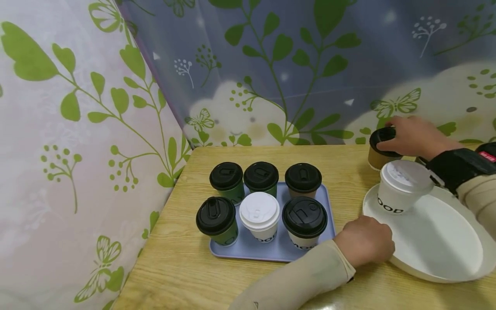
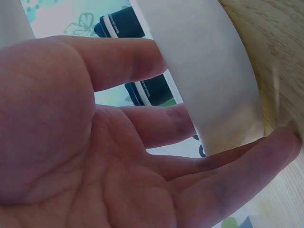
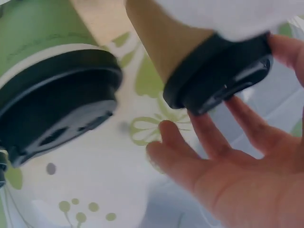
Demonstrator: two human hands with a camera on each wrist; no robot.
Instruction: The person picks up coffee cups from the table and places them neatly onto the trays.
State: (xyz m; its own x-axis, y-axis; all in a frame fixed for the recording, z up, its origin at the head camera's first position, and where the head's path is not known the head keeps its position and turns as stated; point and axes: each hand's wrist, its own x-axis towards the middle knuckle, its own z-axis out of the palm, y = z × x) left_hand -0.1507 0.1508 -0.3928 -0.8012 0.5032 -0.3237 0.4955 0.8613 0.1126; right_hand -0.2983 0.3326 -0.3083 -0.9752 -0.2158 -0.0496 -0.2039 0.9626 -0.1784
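Note:
My right hand (image 1: 416, 135) grips a brown paper coffee cup (image 1: 377, 159) from above by its black lid (image 3: 223, 71), at the back of the table beyond the round white tray (image 1: 430, 271). In the right wrist view, its fingertips lie around the lid's edge. A white cup with a white lid (image 1: 403, 185) stands on the tray near its back left, close under my right wrist. My left hand (image 1: 366, 241) holds the tray's left rim; in the left wrist view the tray's wall (image 2: 213, 76) lies against the fingers, with some fingertips hidden behind it.
A blue rectangular tray (image 1: 255, 256) left of my left hand carries several lidded cups, among them a white-lidded cup (image 1: 259, 213) and a green cup (image 1: 221, 219). Beside the held cup, a green cup with a black lid (image 3: 57, 90) shows. A patterned curtain (image 1: 248, 73) borders the table's back.

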